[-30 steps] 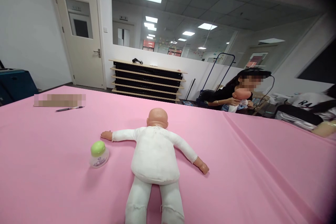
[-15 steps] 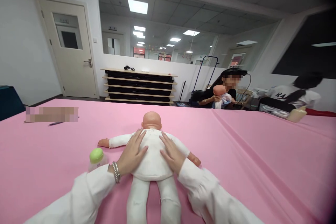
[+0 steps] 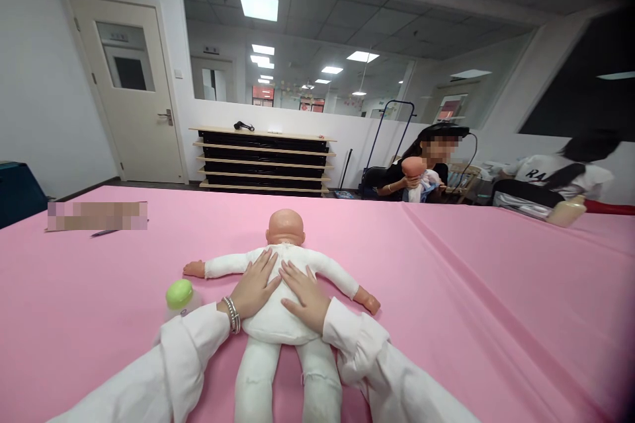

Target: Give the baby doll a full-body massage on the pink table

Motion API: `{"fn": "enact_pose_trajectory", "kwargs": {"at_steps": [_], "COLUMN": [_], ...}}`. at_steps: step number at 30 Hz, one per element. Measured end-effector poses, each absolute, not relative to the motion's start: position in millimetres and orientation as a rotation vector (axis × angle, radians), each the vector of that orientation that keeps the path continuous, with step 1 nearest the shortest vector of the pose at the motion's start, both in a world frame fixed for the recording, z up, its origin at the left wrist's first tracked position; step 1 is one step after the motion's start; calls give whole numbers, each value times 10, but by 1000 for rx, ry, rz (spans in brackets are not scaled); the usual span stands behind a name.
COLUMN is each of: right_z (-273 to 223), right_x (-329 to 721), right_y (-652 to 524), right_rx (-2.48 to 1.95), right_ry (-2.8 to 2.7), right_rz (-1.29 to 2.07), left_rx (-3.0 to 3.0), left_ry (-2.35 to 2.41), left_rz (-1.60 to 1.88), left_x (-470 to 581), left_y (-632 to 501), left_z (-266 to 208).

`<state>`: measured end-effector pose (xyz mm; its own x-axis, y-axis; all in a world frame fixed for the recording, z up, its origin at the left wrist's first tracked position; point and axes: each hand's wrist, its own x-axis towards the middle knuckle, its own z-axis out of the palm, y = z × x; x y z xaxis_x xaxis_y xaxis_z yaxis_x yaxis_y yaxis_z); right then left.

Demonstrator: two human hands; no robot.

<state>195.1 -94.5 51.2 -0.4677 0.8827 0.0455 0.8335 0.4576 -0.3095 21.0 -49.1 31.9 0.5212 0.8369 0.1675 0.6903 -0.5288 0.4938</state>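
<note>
A baby doll (image 3: pixel 270 327) in white cloth lies face down on the pink tablecloth (image 3: pixel 446 317), its head away from me and its arms spread. My left hand (image 3: pixel 255 284) rests flat on the left side of the doll's upper back, fingers stretched out. Beside it, my right hand (image 3: pixel 305 294) lies flat on the middle and right of the back, fingers spread. Both hands are open and grip nothing. A bottle with a green cap (image 3: pixel 179 294) stands left of my left hand, its lower part partly hidden by my sleeve.
A blurred-out item (image 3: pixel 99 216) lies at the table's far left. A cream bottle (image 3: pixel 567 211) lies tilted near the far right edge. Beyond the table, a person (image 3: pixel 397 175) holds another doll (image 3: pixel 414 168), and a second person (image 3: pixel 565 168) sits at the right.
My right hand has moved left across the doll's back, closer to my left hand. The left hand has shifted slightly to the right. The doll has hardly moved.
</note>
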Motion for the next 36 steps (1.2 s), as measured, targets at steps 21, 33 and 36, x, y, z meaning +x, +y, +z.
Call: {"fn": "enact_pose_trajectory", "kwargs": {"at_steps": [21,33,36], "right_z": [659,549,523], "right_x": [1962,1886,1944], "right_y": [-809,-949,-1189], "right_rx": [-1500,-1684,-1533], "right_ry": [-2049,-2339,-2462], "right_rz": [355,422,371], "left_rx": [2390,2343,2386], "left_ry": [1405,1374,1333], "left_rz": [839,463,466], "left_x": [386,330,246], "left_y": [-705,-773,-906], "left_z": [821,673,700]}}
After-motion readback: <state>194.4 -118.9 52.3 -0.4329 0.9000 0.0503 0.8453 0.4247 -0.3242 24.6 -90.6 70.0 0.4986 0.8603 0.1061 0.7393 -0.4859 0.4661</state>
